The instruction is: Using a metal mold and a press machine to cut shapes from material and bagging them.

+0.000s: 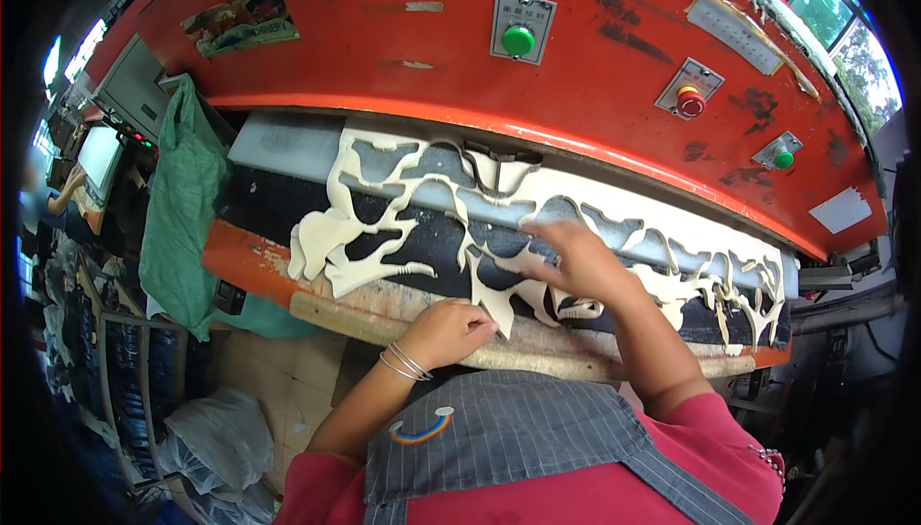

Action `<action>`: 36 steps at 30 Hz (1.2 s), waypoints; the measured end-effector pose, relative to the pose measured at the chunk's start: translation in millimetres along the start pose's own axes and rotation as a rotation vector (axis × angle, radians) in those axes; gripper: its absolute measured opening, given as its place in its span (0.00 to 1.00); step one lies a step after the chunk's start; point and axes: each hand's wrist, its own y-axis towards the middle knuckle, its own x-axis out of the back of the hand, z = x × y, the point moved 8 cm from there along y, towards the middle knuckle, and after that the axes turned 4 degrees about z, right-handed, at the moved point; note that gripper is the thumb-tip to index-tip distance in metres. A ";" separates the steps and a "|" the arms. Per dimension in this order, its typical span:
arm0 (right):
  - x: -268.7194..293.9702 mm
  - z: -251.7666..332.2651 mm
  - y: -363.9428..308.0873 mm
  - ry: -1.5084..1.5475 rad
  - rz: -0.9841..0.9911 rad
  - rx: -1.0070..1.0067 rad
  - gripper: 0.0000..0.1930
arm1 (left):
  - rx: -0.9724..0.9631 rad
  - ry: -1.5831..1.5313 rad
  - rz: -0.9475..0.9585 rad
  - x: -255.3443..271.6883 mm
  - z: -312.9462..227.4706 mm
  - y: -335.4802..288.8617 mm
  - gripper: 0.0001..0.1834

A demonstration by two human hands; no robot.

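A cream sheet (pixel 614 201), riddled with curved cut-outs, stretches across the machine bed in thin webs and strips. Its material I cannot make out for certain. My left hand (pixel 449 331) is closed at the bed's near edge, its fingers on a pointed cream offcut (pixel 492 309). Over the middle of the sheet is my right hand (pixel 580 261), slightly blurred, thumb and fingers apart with nothing visible between them. A dark metal cutting die (pixel 501 175) lies on the sheet's far part. Wider cream scraps (pixel 326 233) sit to the left.
The red machine body (pixel 384 55) rises behind the bed, carrying a green button (pixel 517 41), a red button (pixel 690 101) and another green button (pixel 784 159). A wooden rail (pixel 355 319) edges the bed. Green sacking (pixel 182 213) hangs at left; plastic bags (pixel 219 434) lie below. Another person (pixel 59 204) is far left.
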 end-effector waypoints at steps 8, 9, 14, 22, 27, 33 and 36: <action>-33.8 -48.2 116.9 -0.229 0.005 -0.072 0.41 | -0.119 -0.293 -0.352 43.7 27.2 46.2 0.26; -34.8 -40.4 111.8 -0.231 0.013 -0.074 0.41 | -0.116 -0.300 -0.352 42.5 33.6 48.1 0.26; -31.9 15.9 44.4 0.300 -0.338 0.056 0.45 | -0.274 -0.768 -0.285 34.9 47.4 44.8 0.37; -1.7 52.3 -8.1 -0.024 -0.302 0.226 0.40 | -0.222 -1.401 0.146 6.5 7.5 23.2 0.37; -28.7 49.0 -12.2 0.094 -0.078 0.436 0.25 | -0.093 -1.297 0.228 2.8 -20.3 20.0 0.43; -26.0 49.5 -20.0 -0.044 -0.334 0.467 0.20 | 0.009 -1.046 -0.034 -4.8 -0.6 23.7 0.32; -13.5 23.5 -21.6 0.136 -0.584 0.367 0.22 | 0.097 -1.423 -0.148 -0.8 12.1 31.0 0.26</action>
